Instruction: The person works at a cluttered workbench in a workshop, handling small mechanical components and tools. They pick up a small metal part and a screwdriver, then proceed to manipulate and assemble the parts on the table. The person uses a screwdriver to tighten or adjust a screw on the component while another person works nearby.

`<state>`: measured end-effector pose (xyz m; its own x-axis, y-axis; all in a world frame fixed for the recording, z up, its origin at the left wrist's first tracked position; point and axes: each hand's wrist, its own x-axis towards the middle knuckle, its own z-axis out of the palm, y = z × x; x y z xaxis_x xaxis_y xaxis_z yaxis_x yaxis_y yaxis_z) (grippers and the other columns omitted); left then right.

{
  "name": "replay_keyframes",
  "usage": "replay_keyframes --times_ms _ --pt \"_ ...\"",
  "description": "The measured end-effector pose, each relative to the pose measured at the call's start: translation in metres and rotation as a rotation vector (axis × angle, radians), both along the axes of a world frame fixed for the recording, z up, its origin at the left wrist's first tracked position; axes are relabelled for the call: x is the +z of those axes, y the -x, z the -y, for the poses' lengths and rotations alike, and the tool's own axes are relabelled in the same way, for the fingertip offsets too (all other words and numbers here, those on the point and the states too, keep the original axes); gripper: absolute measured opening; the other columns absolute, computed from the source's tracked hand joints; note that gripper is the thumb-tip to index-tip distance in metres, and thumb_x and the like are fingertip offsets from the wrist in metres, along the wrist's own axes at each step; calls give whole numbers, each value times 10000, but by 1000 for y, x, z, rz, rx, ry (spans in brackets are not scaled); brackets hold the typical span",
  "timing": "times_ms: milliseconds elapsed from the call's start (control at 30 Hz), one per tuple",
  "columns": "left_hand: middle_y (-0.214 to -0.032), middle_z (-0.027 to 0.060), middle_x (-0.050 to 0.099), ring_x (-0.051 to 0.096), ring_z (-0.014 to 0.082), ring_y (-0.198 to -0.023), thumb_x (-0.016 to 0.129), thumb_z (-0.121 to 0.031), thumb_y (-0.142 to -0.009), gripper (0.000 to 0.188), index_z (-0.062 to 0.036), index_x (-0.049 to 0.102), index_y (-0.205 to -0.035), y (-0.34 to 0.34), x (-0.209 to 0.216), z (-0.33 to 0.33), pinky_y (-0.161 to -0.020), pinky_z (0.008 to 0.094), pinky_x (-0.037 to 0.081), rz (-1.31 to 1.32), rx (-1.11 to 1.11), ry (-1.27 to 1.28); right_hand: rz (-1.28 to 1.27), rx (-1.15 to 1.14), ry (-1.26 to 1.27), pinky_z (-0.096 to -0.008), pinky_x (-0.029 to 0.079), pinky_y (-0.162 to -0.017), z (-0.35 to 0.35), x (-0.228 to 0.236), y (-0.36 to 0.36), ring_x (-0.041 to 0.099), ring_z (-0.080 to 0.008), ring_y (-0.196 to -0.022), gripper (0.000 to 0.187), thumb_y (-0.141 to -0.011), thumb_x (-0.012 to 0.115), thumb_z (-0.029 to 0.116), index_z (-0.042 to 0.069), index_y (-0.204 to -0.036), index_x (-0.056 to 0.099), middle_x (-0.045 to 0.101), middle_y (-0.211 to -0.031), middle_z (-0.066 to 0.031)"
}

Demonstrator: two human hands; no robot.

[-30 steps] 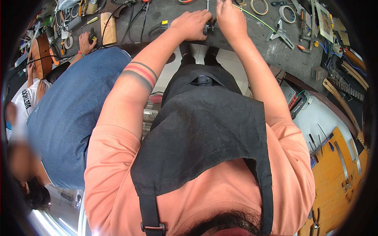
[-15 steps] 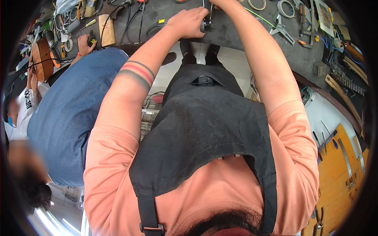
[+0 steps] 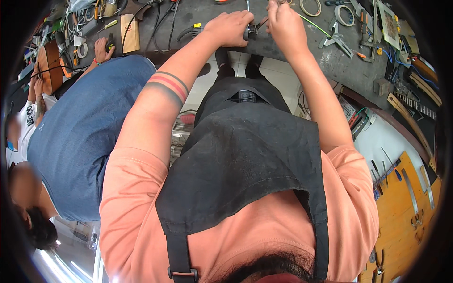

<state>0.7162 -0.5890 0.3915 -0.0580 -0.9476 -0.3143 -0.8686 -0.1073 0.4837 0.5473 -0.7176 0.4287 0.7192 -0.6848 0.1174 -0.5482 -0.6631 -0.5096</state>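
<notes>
At the bench's near edge, my left hand (image 3: pixel 230 29) is wrapped over a dark corded power tool (image 3: pixel 191 31), most of which it hides. The tool's metal end (image 3: pixel 252 30) sticks out past my fingers on the right. Just to the right, my right hand (image 3: pixel 287 27) is closed, fingers pinched together. A thin metal tool (image 3: pixel 262 22) runs from its fingers toward the power tool's end; its exact kind is too small to tell.
Calipers (image 3: pixel 336 40), tape rolls (image 3: pixel 343 15) and clamps lie on the dark bench (image 3: pixel 302 59) to the right. Cables, a wooden block (image 3: pixel 130 35) and hand tools crowd the left. A person in blue denim (image 3: pixel 89 141) leans close by, a hand (image 3: pixel 102 51) on the bench.
My right hand has drawn back toward me and now shows fully, with the thin tool at its fingers. My left hand stays on the power tool.
</notes>
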Motion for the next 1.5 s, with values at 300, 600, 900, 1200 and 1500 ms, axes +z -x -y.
replay_keyframes --times_ms 300,600,900,1200,1500 --pt "-1333 91 661 637 301 -1363 872 -356 -858 596 -116 572 -1314 0 2 -2 -1105 488 526 18 9 5 -30 -50 -155 -557 606 -723 -22 6 -2 752 -489 -791 371 -1151 605 316 -24 -1030 693 759 -847 -276" --pt "-1393 105 666 639 324 -1365 865 -357 -857 641 -96 571 -1364 0 0 -5 -1119 490 532 30 28 -2 -91 -70 -68 -620 605 -777 4 -27 -46 760 -514 -843 313 -1120 593 207 -58 -978 679 741 -834 -317" --pt "-1331 120 686 671 331 -1307 858 -326 -850 630 -96 565 -1357 4 3 0 -1062 505 563 48 8 28 -760 335 -112 -512 661 -911 83 -116 -105 821 -414 -1059 219 -847 869 74 -23 -1044 871 829 -1093 -260" --pt "-1252 202 680 680 409 -1235 871 -326 -795 650 -42 564 -1292 1 10 -8 -1006 528 573 25 3 66 -565 224 69 -525 661 -929 98 -56 -120 818 -399 -1143 346 -1049 587 188 19 -1166 865 823 -1233 -248" --pt "-1313 83 683 670 306 -1299 858 -352 -868 577 -131 600 -1334 4 0 -7 -1070 483 560 77 4 39 -361 37 -48 -600 629 -857 71 -47 -10 807 -462 -991 351 -1078 655 312 2 -1222 736 826 -1087 -255"
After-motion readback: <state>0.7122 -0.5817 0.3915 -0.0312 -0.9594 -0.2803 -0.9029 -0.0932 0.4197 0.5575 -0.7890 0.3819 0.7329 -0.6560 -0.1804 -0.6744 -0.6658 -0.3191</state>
